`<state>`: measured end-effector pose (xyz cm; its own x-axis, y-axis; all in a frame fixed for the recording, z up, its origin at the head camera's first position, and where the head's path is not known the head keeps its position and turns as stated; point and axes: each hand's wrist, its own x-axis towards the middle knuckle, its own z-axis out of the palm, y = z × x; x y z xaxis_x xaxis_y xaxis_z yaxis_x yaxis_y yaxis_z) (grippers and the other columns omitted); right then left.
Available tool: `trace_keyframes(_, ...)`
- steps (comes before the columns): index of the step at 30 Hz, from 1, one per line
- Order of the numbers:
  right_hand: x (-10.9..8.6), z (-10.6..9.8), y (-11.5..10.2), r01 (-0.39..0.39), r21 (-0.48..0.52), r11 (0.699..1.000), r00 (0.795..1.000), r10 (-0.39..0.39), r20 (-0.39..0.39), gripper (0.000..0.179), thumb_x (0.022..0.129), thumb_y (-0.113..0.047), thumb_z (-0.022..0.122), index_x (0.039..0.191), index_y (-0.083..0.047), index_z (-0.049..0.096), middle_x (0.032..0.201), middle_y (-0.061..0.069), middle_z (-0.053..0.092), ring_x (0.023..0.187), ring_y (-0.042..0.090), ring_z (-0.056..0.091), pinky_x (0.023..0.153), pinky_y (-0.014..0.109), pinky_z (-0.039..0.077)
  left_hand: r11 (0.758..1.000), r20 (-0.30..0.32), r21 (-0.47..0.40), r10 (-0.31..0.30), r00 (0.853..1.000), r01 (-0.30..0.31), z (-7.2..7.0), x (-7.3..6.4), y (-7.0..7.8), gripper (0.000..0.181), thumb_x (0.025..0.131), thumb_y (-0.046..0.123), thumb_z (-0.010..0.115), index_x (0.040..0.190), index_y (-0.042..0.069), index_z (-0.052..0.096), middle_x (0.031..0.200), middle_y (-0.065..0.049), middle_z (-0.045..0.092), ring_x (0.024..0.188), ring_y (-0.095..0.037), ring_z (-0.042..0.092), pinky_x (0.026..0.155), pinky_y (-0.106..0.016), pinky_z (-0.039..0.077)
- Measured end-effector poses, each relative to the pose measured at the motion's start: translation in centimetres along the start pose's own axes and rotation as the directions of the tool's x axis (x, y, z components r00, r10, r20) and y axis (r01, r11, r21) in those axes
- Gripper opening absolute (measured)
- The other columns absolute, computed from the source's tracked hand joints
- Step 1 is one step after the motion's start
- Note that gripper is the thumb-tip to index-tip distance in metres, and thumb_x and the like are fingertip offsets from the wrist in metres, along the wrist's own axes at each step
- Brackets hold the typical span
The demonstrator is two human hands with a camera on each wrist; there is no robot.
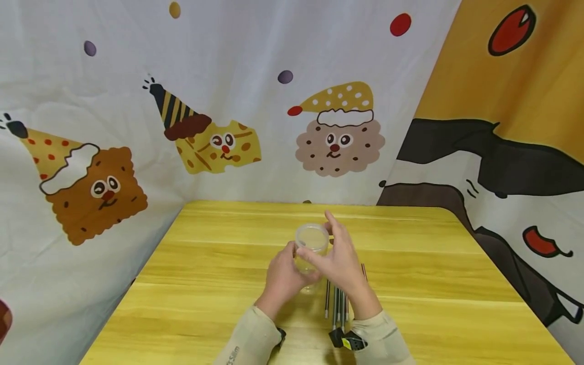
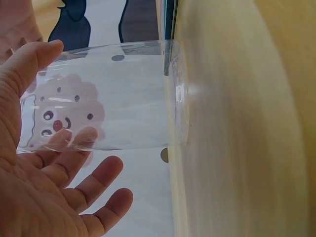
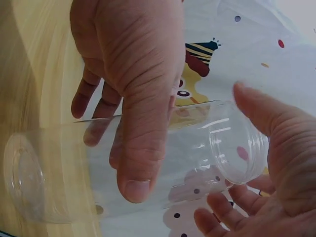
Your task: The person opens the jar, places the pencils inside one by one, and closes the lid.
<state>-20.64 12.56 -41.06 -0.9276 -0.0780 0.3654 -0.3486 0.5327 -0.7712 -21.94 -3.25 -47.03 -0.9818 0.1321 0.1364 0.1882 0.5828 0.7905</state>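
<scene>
While a soft, lightly rippled cloth backdrop closes off the far side, the smooth yellow wood-grain tabletop carries work that looks barely begun. Matte beige sleeves reach in from the near edge. The left hand wraps the body of a clear cylindrical jar, thumb across the near side and fingertips visible through the wall behind, with its last two fingers splayed free. The right hand is loosely spread about the jar's mouth; whether it touches the rim I cannot tell. Between the two palms, the jar stands upright or nearly so, its base at the tabletop, though actual contact is unclear. It is uncapped and nothing shows inside, so beyond standing it up little seems done; what is left is hard to judge. Its wall is thin, glossy and probably plastic, with a ringed base and a ridged, screw-type neck. Smallest are the pencil-like sticks, straight, slim and dark with paler tips, lying loosely bunched on the wood to the jar's right, gripped by neither hand.
</scene>
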Motion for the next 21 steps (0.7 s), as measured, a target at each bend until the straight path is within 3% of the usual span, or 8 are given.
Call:
trace_keyframes(6,-0.08,-0.05,-0.02,0.009,0.004,1.000,1.000,-0.009,0.024,0.105,0.089,-0.032,0.083,0.171,-0.017,0.021,0.160,0.012,0.051,0.144,0.035,0.050,0.114,0.060,0.047,1.000,0.000,0.008,-0.017,1.000,0.017,0.11,0.04,-0.04,0.083,0.074,0.042,0.097,0.142,0.015,0.059,0.139,-0.007,0.071,0.129,-0.036,0.065,0.104,-0.061,0.054)
trace_keyframes(10,-0.04,0.04,0.00,0.000,-0.030,1.000,1.000,0.000,0.003,0.109,0.087,-0.043,0.088,0.170,-0.015,0.024,0.151,0.014,0.054,0.140,0.035,0.051,0.111,0.063,0.048,1.000,-0.006,0.005,-0.004,1.000,0.004,0.10,0.03,-0.13,0.080,0.075,0.041,0.097,0.141,0.015,0.060,0.137,-0.006,0.072,0.128,-0.036,0.066,0.103,-0.061,0.054)
trace_keyframes(13,0.00,0.05,0.05,0.003,-0.042,0.999,1.000,-0.003,-0.006,0.106,0.087,-0.040,0.088,0.169,-0.010,0.027,0.145,0.014,0.058,0.136,0.035,0.053,0.109,0.062,0.050,1.000,-0.008,0.010,-0.006,1.000,0.006,0.08,0.01,-0.07,0.079,0.074,0.041,0.097,0.140,0.015,0.061,0.136,-0.006,0.072,0.127,-0.035,0.066,0.103,-0.061,0.054)
trace_keyframes(18,0.02,-0.07,-0.07,0.025,-0.052,0.998,1.000,-0.024,0.018,0.103,0.090,-0.039,0.084,0.170,-0.012,0.025,0.159,0.014,0.054,0.146,0.040,0.048,0.109,0.068,0.048,0.999,-0.008,0.034,-0.013,1.000,0.013,-0.01,0.05,0.05,0.081,0.073,0.043,0.097,0.140,0.015,0.060,0.135,-0.006,0.072,0.125,-0.036,0.066,0.103,-0.062,0.053)
trace_keyframes(21,0.09,-0.11,-0.14,0.014,-0.072,0.997,1.000,-0.013,0.008,0.106,0.088,-0.045,0.087,0.170,-0.014,0.027,0.154,0.013,0.056,0.148,0.040,0.045,0.110,0.069,0.046,1.000,-0.008,0.029,-0.006,1.000,0.006,-0.06,0.02,0.03,0.081,0.074,0.043,0.097,0.141,0.014,0.060,0.136,-0.007,0.072,0.126,-0.036,0.066,0.103,-0.063,0.053)
